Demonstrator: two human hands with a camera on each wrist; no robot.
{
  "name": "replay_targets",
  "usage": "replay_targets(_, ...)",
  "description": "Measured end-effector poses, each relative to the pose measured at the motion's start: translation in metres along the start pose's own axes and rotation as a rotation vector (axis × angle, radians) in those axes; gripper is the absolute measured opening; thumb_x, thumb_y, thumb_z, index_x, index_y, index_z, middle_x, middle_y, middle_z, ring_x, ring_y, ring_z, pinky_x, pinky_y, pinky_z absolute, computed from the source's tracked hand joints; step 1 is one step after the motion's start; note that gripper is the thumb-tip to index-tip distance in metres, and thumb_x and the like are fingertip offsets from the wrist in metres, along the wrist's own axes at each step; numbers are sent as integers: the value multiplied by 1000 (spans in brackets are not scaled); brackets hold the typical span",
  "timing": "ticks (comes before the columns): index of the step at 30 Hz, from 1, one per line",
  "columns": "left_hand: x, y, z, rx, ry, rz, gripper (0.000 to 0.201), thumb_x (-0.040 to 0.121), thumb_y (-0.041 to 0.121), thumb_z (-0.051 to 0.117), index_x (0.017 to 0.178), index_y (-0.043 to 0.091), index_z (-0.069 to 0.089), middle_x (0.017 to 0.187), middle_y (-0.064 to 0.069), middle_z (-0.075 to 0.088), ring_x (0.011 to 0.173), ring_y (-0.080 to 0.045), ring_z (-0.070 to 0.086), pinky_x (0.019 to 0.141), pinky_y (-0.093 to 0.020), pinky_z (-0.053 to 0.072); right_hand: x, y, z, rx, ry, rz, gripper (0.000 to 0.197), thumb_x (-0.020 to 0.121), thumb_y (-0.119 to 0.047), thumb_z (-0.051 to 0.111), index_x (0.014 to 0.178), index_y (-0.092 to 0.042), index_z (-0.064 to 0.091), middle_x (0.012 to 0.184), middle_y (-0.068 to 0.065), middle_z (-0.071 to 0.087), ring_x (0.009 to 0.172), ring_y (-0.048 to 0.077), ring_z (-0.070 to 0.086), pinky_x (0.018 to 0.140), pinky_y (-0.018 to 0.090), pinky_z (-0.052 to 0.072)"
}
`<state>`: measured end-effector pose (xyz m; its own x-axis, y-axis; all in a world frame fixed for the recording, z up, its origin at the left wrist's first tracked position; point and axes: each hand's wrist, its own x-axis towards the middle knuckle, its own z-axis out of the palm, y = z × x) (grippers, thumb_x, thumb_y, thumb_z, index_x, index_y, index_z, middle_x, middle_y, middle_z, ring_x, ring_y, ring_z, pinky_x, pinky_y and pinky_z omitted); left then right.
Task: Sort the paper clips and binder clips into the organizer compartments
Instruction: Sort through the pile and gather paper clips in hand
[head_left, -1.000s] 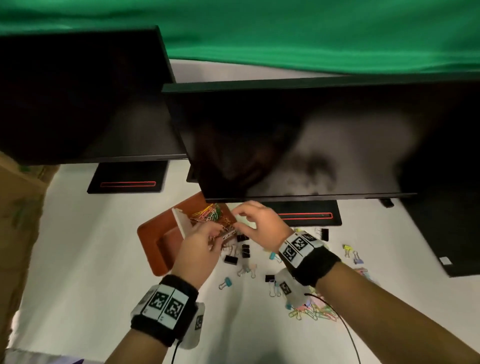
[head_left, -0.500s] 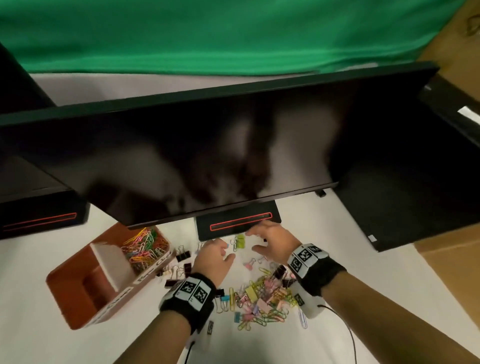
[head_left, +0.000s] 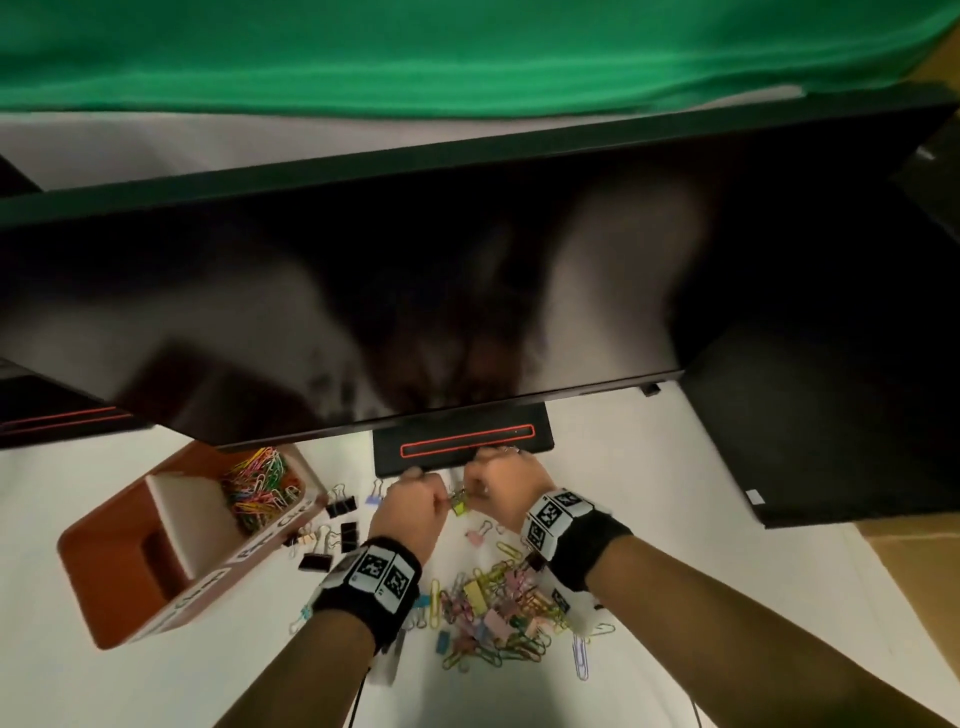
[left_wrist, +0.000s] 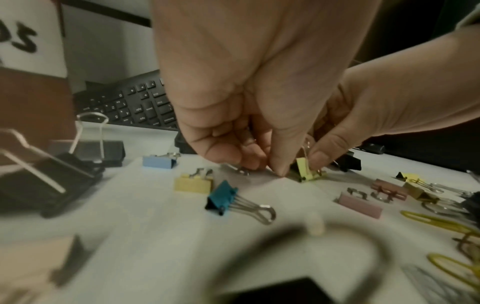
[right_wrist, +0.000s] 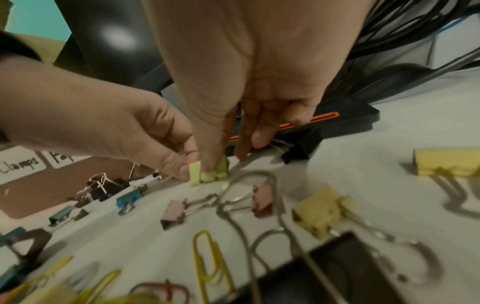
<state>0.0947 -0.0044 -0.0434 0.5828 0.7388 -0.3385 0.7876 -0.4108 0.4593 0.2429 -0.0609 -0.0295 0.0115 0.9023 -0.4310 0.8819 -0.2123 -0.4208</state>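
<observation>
Both hands (head_left: 410, 506) (head_left: 501, 488) meet, fingers curled, pinching.

organizer (head_left: 130, 582) rust-brown, white handwritten labels | pinched binder clip (right_wrist: 207, 173) lime-yellow | wristbands (head_left: 371, 577) black, black-and-white square markers | backdrop (head_left: 415, 52) green | table (head_left: 675, 467) white

black monitor (head_left: 363, 270), green cloth (head_left: 467, 52), keyboard (left_wrist: 130, 107)

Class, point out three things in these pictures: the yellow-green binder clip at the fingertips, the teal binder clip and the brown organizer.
yellow-green binder clip (right_wrist: 207, 174), right wrist view: its folded body.
teal binder clip (left_wrist: 222, 196), left wrist view: its body.
brown organizer (head_left: 119, 587), head view: its outer wall.
</observation>
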Motion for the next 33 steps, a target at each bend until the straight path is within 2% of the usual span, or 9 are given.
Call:
replay_targets(3, -8, -5, -8, -87, 27, 56, 24, 75, 6, 64, 61, 21, 52, 79, 2, 46, 62, -13, 48, 65, -21, 35, -6, 3, -10, 84, -38, -70, 15, 88, -32, 57, 99, -23, 63, 106, 0, 67, 101, 21, 58, 88, 32, 40)
replay_targets(6, -21, -6, -19, -244, 55, 64, 35, 74, 6, 68, 57, 30, 50, 77, 2, 56, 63, -7, 56, 64, -17, 45, -19, 6, -19, 207, -35, -122, 5, 87, -26, 61, 89, -22, 60, 85, -8, 66, 79, 16, 60, 74, 29, 48)
replay_targets(9, -34, 1, -27, -425, 38, 33, 22, 76, 10, 69, 61, 22, 59, 75, 4, 66, 69, -9, 62, 69, -26, 53, -33, 8, -27, 263, -1, -127, 5, 88, -23, 61, 85, -23, 57, 64, -19, 50, 53, 1, 52, 59, 20, 47)
replay_targets(11, -40, 6, -31, -513, 40, 17, 16, 77, 13, 70, 67, 21, 61, 74, 4, 68, 70, -12, 63, 68, -29, 54, -40, 6, -30, 268, 27, -180, 3, 87, -19, 62, 87, -20, 59, 75, -17, 57, 61, -1, 52, 62, 18, 44)
replay_targets(14, -45, 9, -37, -567, 53, 39, 14, 80, 12, 68, 82, 25, 62, 77, 3, 66, 71, -11, 61, 68, -23, 51, -49, 2, -28, 335, 29, -240, 6, 86, -15, 62, 84, -19, 58, 98, -1, 68, 82, 14, 60, 75, 28, 49)
replay_targets(18, -47, 13, -46, -470, 127, 117, 15, 83, 10, 65, 88, 23, 69, 88, 8, 64, 83, -1, 58, 68, -5, 43, -56, -4, -26, 322, -13, -223, 5, 87, -18, 61, 90, -21, 58, 89, -7, 63, 78, 16, 60, 73, 31, 50)
replay_targets(24, -47, 5, -59, -391, 204, 106, 10, 84, 11, 63, 84, 21, 66, 92, 6, 59, 85, 0, 58, 68, -6, 44, -59, 0, -28, 260, 22, -135, 9, 91, -23, 56, 99, -25, 58, 85, -15, 55, 78, 12, 58, 75, 28, 50)
replay_targets(29, -57, 7, -53, -386, 88, 102, 6, 84, 14, 65, 83, 20, 63, 83, 8, 65, 79, 2, 58, 66, -4, 42, -56, 16, -25, 220, 133, 0, 20, 92, -27, 55, 112, -24, 57, 111, 0, 66, 98, 20, 62, 85, 31, 52)
replay_targets(33, -58, 17, -21, -298, -68, 187, 20, 87, 17, 60, 105, 26, 64, 88, 7, 60, 84, -4, 57, 76, -12, 43, -72, 35, -25, 207, 190, 82, 27, 92, -19, 54, 119, -22, 56, 120, 0, 61, 107, 18, 56, 85, 24, 42)
